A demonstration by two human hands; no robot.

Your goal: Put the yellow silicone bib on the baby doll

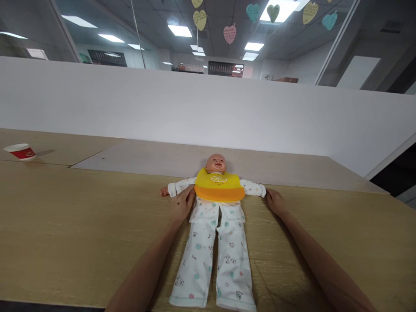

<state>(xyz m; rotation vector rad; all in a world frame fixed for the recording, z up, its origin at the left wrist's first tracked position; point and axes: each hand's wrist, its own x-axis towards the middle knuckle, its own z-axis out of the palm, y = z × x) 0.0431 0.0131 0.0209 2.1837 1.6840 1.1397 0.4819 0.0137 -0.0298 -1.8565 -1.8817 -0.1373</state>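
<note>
A baby doll (216, 163) lies face up on the table, arms spread to both sides. It wears white printed pajamas (199, 260) and a yellow bib (224, 184) with an orange lower band and a white citrus-slice print. My left hand (182, 203) is closed at the bib's left edge, its fingers pressed together there beside the sleeve. At the cuff of the sleeve (255, 188) on the right, my right hand (275, 202) is closed with its fingertips on the cloth. The doll's hand on that side is hidden; the other one (164, 192) shows past its cuff.
A red and white paper cup (21, 151) lies tilted at the far left of the wooden table (81, 225). A grey board (146, 158) lies behind the doll, against a low white wall (195, 112). Heart-shaped notes (229, 34) hang on the glass above.
</note>
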